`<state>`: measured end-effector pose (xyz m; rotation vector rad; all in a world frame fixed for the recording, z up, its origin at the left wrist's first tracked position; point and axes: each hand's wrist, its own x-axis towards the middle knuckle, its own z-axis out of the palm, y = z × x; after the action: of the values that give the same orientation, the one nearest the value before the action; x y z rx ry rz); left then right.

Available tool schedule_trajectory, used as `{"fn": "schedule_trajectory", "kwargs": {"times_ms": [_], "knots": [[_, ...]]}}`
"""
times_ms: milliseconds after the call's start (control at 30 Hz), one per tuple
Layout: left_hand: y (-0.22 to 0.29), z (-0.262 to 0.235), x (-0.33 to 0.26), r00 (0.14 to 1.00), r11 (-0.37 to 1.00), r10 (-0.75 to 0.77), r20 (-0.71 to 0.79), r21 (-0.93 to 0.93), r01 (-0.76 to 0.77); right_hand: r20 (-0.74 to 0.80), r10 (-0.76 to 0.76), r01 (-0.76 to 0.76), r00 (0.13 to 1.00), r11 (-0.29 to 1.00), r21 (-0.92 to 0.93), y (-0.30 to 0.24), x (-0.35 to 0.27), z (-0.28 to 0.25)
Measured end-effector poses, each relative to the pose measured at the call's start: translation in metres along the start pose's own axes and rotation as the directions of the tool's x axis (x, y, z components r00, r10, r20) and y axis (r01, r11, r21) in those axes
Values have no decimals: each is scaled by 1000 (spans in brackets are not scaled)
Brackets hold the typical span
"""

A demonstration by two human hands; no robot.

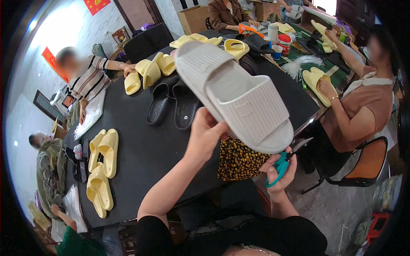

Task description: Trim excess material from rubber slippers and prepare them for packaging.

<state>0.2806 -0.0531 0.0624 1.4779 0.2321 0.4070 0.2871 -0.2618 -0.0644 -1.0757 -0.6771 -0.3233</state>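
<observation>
A light grey slide sandal point(256, 113) with a ribbed strap is held up, tilted, over the black table. My left hand point(203, 135) is closed on its near edge, thumb along the side. By the lower right end of the sandal, my right hand point(282, 173) grips scissors with teal handles point(279, 167). Their blades point away to the right, and the fingers are close to the sole; I cannot tell if they touch it. Behind the sandal, a pair of black slides point(160, 102) lies on the table.
Yellow slides point(109, 153) lie in pairs on the left of the black table point(141, 170); more yellow slides point(149, 72) are at the far side. A flower-patterned cloth point(239, 164) sits at the near edge. Co-workers sit around, one on the right holding a yellow slide point(318, 83).
</observation>
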Motion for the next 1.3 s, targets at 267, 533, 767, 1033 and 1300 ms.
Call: {"fn": "schedule_trajectory", "kwargs": {"times_ms": [267, 533, 767, 1033, 1300], "knots": [[-56, 59, 61, 999, 996, -35, -12, 87, 36, -259, 270, -309, 927, 943, -124, -1, 43, -13], [-107, 76, 123, 999, 890, 48, 14, 453, -49, -242, 291, -337, 926, 924, -179, 25, 73, -20], [-73, 39, 79, 941, 845, 314, 130, 414, -339, -244, 324, -371, 914, 911, -178, 36, 72, -32], [-69, -122, 16, 903, 34, 393, 174, 979, -203, -165, 266, -288, 950, 949, -127, 39, 74, -20], [-96, -154, 29, 830, -140, 467, 304, 952, -270, 5, 296, -293, 955, 946, -140, 55, 65, 23]]}}
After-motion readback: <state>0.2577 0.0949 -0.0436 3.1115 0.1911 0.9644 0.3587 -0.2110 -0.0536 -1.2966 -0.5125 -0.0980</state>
